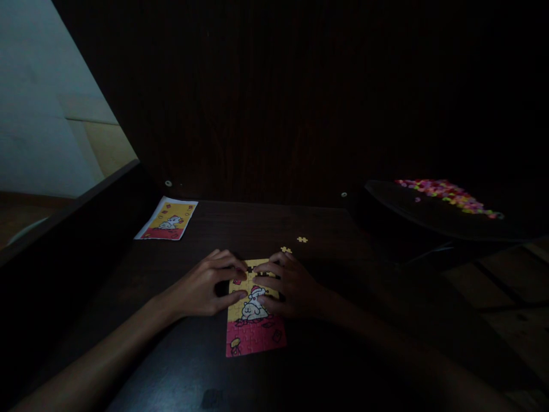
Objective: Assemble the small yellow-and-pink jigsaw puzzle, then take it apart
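Touching the puzzle (254, 316), the left hand (210, 284) and right hand (295, 289) each have a wide grip. Two loose pieces (302, 240) lie just beyond.

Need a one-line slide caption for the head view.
Both hands over a jigsaw puzzle with gaps near its top; two loose pieces and a similar printed sheet lie beyond.

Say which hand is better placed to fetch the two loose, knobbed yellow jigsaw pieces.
Probably the right hand: both yellow pieces lie just beyond it, while the left hand is farther, over the left edge of the rectangular yellow-and-pink jigsaw.
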### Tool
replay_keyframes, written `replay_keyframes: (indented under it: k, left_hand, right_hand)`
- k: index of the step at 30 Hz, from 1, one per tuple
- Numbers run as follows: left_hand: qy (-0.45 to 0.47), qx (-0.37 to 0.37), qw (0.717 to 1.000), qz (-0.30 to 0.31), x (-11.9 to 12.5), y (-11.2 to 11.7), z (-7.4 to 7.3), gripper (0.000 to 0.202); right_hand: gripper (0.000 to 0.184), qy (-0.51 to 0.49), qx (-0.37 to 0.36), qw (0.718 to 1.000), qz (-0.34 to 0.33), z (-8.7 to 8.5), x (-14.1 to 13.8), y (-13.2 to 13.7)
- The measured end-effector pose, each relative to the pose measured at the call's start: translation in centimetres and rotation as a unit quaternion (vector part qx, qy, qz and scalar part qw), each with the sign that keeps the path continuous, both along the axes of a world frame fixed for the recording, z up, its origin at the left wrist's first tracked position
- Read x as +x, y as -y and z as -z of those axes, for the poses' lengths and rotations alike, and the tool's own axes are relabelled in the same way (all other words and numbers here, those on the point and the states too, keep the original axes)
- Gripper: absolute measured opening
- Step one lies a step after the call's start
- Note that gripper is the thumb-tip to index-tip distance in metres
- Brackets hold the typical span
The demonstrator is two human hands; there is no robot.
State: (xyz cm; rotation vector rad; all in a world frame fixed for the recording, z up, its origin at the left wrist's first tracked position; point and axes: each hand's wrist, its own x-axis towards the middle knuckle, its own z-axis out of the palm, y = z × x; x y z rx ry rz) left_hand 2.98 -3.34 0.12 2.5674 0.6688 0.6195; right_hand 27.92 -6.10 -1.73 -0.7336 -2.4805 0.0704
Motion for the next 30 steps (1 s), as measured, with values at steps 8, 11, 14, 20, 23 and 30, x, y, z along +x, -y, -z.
replay_keyframes:
  k: [8, 11, 14, 20, 23, 30]
  left_hand:
    - [-0.006, 0.009, 1.0, 0.0, 0.0, 0.0, -0.1, 0.019]
    - [-0.006, 0.012, 1.0, 0.001, 0.0, 0.0, -0.1, 0.02]
    - [-0.007, 0.015, 1.0, 0.003, 0.0, 0.0, -0.1, 0.02]
    - [-0.007, 0.019, 1.0, 0.003, -0.1, 0.0, 0.0, 0.02]
    - [-0.004, 0.017, 1.0, 0.004, -0.1, 0.0, 0.1, 0.021]
    - [-0.001, 0.02, 1.0, 0.007, -0.1, 0.0, 0.0, 0.019]
  right_hand:
    - [0.019, -0.066, -0.007, 0.997, 0.025, 0.2, 0.0, -0.5]
    - [0.017, -0.062, -0.01, 0.998, 0.019, 0.2, -0.2, -0.5]
    - [0.017, -0.042, -0.02, 0.999, 0.013, 0.2, -0.2, -0.5]
    - [0.015, -0.03, -0.049, 0.998, 0.028, -0.2, -0.2, -0.8]
    - [0.015, -0.031, -0.071, 0.995, 0.057, -0.3, -0.5, -1.0]
    - [0.015, -0.015, -0.086, 0.993, 0.08, -0.2, -1.3, -1.1]
